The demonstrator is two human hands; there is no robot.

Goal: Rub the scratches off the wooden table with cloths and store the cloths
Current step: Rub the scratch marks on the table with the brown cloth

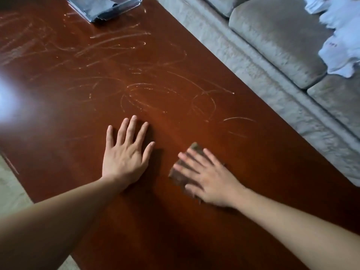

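Observation:
A dark reddish wooden table [68,117] fills most of the view, with pale scratches [136,88] spread over its middle and far part. My left hand [125,154] lies flat on the wood, fingers spread, holding nothing. To its right, my right hand [206,178] presses flat on a small brown cloth [182,175]; the hand is motion-blurred and covers most of the cloth. The scratches lie beyond both hands.
A shiny silver packet [105,6] sits at the table's far edge. A grey sofa [276,45] runs along the right side, with white crumpled cloths or papers [342,41] on it. Pale carpet [11,190] shows at the left.

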